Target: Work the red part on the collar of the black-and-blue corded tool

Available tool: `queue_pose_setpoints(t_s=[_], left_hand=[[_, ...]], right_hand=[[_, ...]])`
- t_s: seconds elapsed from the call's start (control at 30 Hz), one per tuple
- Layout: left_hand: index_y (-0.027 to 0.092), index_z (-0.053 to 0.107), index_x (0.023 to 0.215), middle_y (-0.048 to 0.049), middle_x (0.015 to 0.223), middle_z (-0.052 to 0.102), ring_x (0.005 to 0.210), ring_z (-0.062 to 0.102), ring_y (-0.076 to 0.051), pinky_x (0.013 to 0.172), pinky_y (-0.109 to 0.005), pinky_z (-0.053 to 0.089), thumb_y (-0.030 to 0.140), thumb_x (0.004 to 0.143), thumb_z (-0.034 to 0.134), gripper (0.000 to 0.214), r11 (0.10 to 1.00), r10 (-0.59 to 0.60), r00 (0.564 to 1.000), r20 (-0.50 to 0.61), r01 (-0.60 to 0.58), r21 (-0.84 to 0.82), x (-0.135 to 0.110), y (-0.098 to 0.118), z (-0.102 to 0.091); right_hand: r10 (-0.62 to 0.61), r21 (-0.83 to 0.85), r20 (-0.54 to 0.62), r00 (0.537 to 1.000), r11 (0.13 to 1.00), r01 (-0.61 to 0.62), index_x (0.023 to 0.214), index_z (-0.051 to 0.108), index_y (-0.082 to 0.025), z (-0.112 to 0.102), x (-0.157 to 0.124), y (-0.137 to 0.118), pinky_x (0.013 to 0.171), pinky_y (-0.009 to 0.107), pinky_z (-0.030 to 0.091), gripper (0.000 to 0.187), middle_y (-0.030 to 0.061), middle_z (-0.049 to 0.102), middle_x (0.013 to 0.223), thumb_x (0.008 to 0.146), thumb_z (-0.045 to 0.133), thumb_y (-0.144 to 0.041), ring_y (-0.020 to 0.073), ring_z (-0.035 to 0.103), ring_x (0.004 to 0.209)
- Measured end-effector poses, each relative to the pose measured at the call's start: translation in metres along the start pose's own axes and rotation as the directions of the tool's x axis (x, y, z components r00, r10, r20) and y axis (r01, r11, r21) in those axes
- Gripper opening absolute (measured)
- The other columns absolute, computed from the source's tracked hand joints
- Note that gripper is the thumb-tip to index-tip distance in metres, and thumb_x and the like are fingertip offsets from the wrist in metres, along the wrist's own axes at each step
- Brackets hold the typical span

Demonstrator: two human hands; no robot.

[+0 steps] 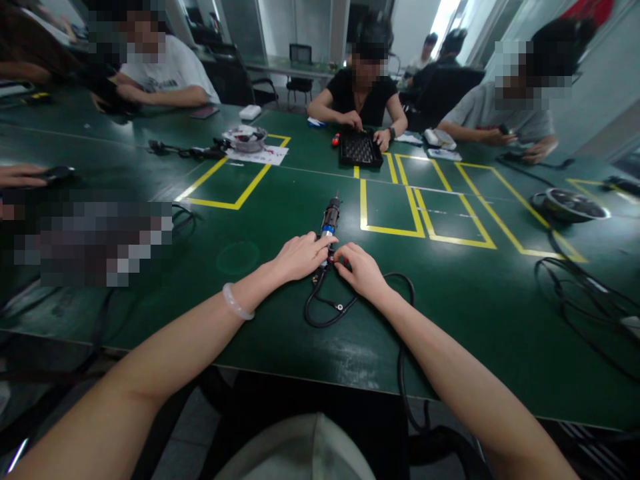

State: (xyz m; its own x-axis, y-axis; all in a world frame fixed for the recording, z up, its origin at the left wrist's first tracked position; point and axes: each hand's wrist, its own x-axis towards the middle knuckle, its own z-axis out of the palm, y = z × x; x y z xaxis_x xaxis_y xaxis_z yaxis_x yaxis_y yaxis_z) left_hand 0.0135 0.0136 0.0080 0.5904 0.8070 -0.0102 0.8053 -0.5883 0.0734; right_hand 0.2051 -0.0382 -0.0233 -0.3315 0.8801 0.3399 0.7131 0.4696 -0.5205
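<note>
An electric screwdriver [331,217] with a black front part, a blue band and a thin bit lies on the green table, its bit pointing away from me. My left hand [303,257] is closed over the tool's rear body, the index finger stretched along it. Close by on the right, my right hand [361,267] pinches beside the rear end, where a small red part shows. What sits between those fingertips is hidden. A black cable [320,325] loops below the tool and passes under my right forearm. A thinner lead with a metal ring terminal [340,307] lies inside the loop.
Yellow tape rectangles [395,231] mark the green table [280,340]. Across it, a person handles a black tray [361,148]. A clear round container [245,138] stands on paper at the back left. A round metal dish [575,203] and cables [565,287] lie right. Other people sit around.
</note>
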Motion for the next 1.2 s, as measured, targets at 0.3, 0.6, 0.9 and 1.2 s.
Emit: queue_pose_setpoints(t_s=[0.3, 0.6, 0.9, 1.2], left_hand=[[0.038, 0.04, 0.153, -0.0083, 0.109, 0.058, 0.093, 0.065, -0.025, 0.087, -0.04, 0.048, 0.039, 0.104, 0.022, 0.052, 1.0, 0.0, 1.0, 0.004, 0.0, -0.017, -0.001, -0.001, 0.0], [0.036, 0.044, 0.15, -0.0099, 0.109, 0.059, 0.1, 0.065, -0.028, 0.089, -0.041, 0.048, 0.054, 0.103, 0.026, 0.053, 0.999, 0.005, 1.0, 0.0, -0.005, -0.051, -0.003, 0.001, -0.004], [0.037, 0.043, 0.149, -0.0098, 0.111, 0.058, 0.098, 0.065, -0.029, 0.088, -0.043, 0.049, 0.047, 0.1, 0.034, 0.051, 0.998, -0.021, 1.0, 0.007, 0.021, -0.051, -0.001, 0.0, 0.0], [0.037, 0.05, 0.14, -0.0071, 0.104, 0.056, 0.091, 0.063, -0.026, 0.085, -0.04, 0.048, 0.044, 0.096, 0.036, 0.047, 0.999, -0.01, 1.0, 0.002, 0.01, -0.042, -0.002, -0.014, -0.003]], right_hand=[[0.023, 0.034, 0.011, 1.0, 0.999, -0.024, 0.098, 0.066, -0.022, -0.006, -0.004, -0.003, 0.082, 0.033, 0.048, 0.013, 0.005, 0.063, 0.095, 0.09, 0.057, -0.017, 0.0204, 0.06, 0.09], [0.036, 0.093, 0.016, 0.999, 0.995, -0.037, 0.096, 0.063, -0.021, -0.006, -0.005, -0.006, 0.075, 0.031, 0.047, 0.014, 0.0047, 0.068, 0.093, 0.087, 0.055, -0.014, 0.019, 0.061, 0.086], [0.05, 0.12, 0.028, 0.998, 0.991, -0.053, 0.095, 0.057, -0.022, -0.008, -0.006, -0.007, 0.075, 0.03, 0.046, 0.012, 0.0018, 0.067, 0.088, 0.085, 0.055, -0.015, 0.0178, 0.061, 0.081], [0.043, 0.12, 0.026, 0.999, 0.992, -0.046, 0.097, 0.056, -0.023, -0.009, -0.006, -0.009, 0.077, 0.031, 0.046, 0.011, 0.0029, 0.067, 0.093, 0.088, 0.053, -0.017, 0.0182, 0.062, 0.085]])
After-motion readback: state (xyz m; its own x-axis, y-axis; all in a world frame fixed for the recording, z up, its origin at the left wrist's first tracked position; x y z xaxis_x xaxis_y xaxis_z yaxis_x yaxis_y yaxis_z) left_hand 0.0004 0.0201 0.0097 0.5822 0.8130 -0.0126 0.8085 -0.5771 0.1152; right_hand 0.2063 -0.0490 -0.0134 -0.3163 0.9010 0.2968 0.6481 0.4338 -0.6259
